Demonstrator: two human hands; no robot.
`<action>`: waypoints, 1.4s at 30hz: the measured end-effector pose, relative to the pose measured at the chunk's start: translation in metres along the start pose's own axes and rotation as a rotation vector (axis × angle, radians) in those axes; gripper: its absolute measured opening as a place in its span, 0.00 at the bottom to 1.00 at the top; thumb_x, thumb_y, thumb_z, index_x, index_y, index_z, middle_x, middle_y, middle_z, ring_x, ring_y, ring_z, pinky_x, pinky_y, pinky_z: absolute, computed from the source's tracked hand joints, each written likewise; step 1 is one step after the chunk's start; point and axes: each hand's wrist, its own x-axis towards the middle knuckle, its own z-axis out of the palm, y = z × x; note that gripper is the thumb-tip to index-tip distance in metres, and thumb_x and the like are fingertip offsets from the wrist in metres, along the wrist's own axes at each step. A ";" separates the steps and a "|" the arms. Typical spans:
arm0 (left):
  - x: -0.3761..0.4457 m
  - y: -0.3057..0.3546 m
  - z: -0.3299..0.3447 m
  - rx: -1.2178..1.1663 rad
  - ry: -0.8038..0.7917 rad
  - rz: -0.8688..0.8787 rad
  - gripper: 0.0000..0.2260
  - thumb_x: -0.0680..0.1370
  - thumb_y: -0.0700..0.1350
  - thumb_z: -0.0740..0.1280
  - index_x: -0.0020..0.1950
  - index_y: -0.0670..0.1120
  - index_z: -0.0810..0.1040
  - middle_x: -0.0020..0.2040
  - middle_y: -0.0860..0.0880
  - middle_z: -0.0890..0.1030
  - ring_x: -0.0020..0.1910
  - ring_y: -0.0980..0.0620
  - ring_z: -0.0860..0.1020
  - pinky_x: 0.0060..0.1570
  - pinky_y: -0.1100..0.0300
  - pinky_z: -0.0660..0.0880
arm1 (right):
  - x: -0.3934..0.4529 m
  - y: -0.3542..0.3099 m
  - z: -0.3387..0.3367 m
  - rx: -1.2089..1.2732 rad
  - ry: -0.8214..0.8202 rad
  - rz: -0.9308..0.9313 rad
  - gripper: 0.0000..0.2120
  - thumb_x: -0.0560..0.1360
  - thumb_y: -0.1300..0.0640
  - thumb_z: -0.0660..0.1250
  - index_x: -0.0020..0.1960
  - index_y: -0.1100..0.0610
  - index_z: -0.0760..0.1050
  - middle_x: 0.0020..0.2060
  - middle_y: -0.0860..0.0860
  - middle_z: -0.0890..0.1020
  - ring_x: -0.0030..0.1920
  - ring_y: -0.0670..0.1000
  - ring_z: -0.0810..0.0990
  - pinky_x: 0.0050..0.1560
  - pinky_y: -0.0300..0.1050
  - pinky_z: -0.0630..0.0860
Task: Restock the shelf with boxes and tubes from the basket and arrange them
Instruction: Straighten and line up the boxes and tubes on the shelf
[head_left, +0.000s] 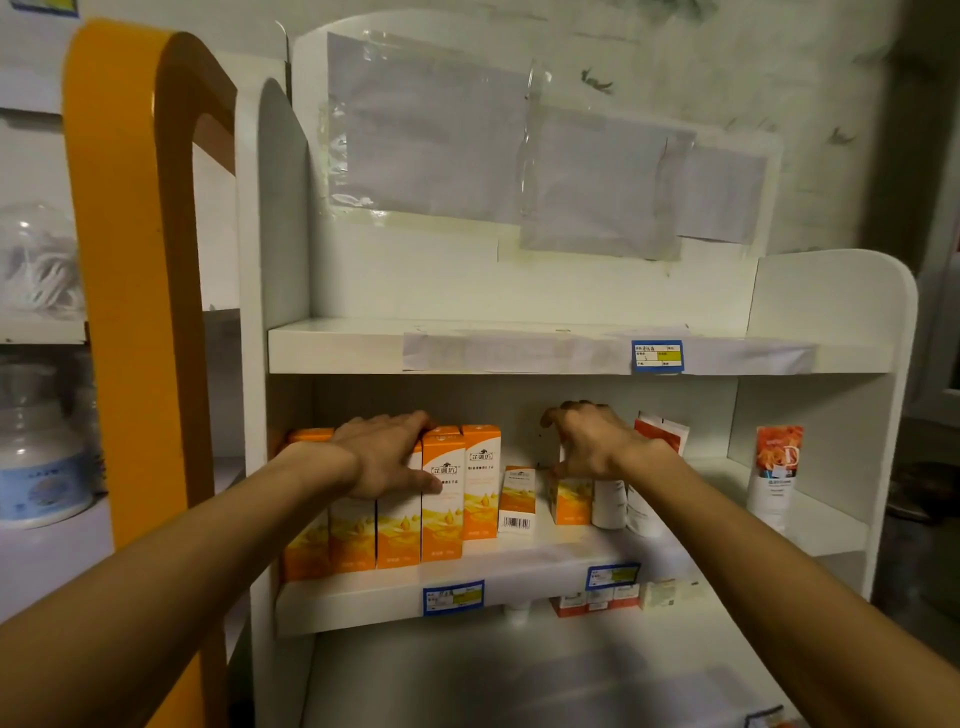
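Note:
Several tall orange-and-white boxes (441, 509) stand in a row at the left of the middle shelf (519, 577). My left hand (384, 457) lies flat over the tops and fronts of the boxes, thumb against one front. A smaller orange box with a barcode (517, 501) leans just right of the row. My right hand (587, 441) curls over a small orange box (569, 501), fingers at its top. White tubes (610, 501) stand right behind that box. One orange-topped tube (774, 473) stands alone at the far right. No basket is in view.
The upper shelf (519, 353) carries a blue price tag (657, 356) and taped paper. Small red-and-white boxes (597, 603) sit on the level below. An orange-edged shelf unit (130, 260) stands to the left, with a jar (41, 467) behind it.

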 end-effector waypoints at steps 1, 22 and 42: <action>0.000 0.000 0.000 0.000 0.000 -0.001 0.30 0.75 0.64 0.69 0.72 0.55 0.64 0.67 0.52 0.76 0.65 0.50 0.75 0.68 0.49 0.70 | 0.001 0.000 0.000 -0.043 0.018 -0.008 0.36 0.70 0.38 0.73 0.73 0.50 0.67 0.60 0.51 0.78 0.60 0.54 0.76 0.65 0.52 0.73; 0.005 -0.001 0.002 0.016 0.006 -0.004 0.29 0.75 0.64 0.69 0.72 0.56 0.64 0.66 0.54 0.76 0.64 0.52 0.75 0.67 0.50 0.71 | -0.065 -0.045 0.064 0.194 0.582 -0.135 0.16 0.79 0.51 0.63 0.66 0.51 0.75 0.63 0.49 0.78 0.61 0.49 0.77 0.61 0.45 0.74; 0.000 0.005 -0.001 0.009 -0.012 -0.048 0.28 0.75 0.62 0.69 0.71 0.55 0.65 0.65 0.53 0.77 0.62 0.51 0.76 0.65 0.51 0.73 | -0.066 -0.079 0.090 0.371 0.331 0.336 0.23 0.72 0.32 0.68 0.55 0.49 0.76 0.48 0.46 0.81 0.46 0.47 0.80 0.46 0.41 0.78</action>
